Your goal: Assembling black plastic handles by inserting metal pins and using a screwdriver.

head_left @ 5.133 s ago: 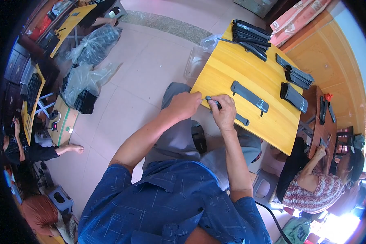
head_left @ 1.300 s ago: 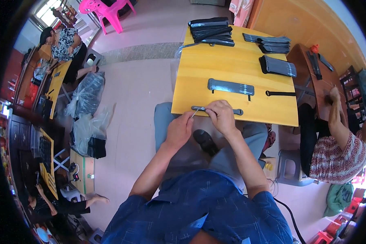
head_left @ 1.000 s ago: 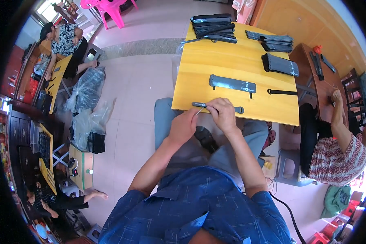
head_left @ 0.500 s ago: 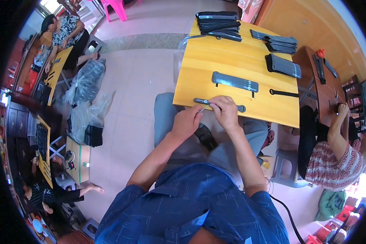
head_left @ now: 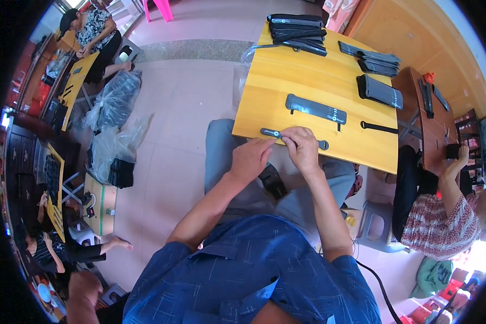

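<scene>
Along the near edge of the yellow table lies a short dark grey strap point(head_left: 268, 132) with a rounded left end and a ring-like right end. My right hand point(head_left: 303, 150) pinches its middle and covers part of it. My left hand point(head_left: 250, 160) is closed beside it, fingertips near the strap, around a thin metal tool that is now almost wholly hidden. Just beyond my hands rests a flat grey panel point(head_left: 316, 109) with small black tabs. To its right is a black strap point(head_left: 378, 128) with a looped end.
Piles of black straps point(head_left: 297, 35), grey strips point(head_left: 370, 56) and grey panels point(head_left: 379, 92) sit on the yellow table point(head_left: 270, 81). A co-worker point(head_left: 443, 221) sits at the right by a brown table point(head_left: 432, 140); others work at the left near plastic bags point(head_left: 116, 100).
My left hand has risen slightly toward the strap, and the metal tool shows less. My right hand keeps its pinch. The view has shifted a little; the right co-worker's hand has moved.
</scene>
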`<state>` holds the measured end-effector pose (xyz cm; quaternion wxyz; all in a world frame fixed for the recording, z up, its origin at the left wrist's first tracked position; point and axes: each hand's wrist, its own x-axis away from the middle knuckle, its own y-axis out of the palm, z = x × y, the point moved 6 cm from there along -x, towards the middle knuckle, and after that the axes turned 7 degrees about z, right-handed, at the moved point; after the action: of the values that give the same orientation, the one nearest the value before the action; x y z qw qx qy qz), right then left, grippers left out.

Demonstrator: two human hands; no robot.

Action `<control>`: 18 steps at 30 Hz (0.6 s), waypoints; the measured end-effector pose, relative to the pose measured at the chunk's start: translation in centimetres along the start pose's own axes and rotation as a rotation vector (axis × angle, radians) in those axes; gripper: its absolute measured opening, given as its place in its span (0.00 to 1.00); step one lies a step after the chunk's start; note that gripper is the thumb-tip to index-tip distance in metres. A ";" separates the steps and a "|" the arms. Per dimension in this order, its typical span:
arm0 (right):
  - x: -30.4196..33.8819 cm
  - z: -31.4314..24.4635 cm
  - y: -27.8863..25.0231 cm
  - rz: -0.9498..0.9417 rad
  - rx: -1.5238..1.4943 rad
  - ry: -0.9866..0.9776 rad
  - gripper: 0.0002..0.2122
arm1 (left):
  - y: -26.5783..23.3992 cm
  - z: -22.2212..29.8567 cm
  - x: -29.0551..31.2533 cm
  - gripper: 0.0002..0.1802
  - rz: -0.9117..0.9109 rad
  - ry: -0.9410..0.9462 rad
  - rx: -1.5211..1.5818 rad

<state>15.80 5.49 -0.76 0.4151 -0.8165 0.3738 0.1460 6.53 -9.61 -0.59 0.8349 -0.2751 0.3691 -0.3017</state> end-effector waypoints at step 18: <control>0.0 -0.1 0.0 0.005 -0.020 0.010 0.05 | 0.4 -0.7 0.3 0.15 -0.029 -0.023 0.065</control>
<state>15.75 5.43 -0.72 0.4047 -0.8203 0.3766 0.1466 6.30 -9.70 -1.38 0.8432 -0.2565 0.3452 -0.3225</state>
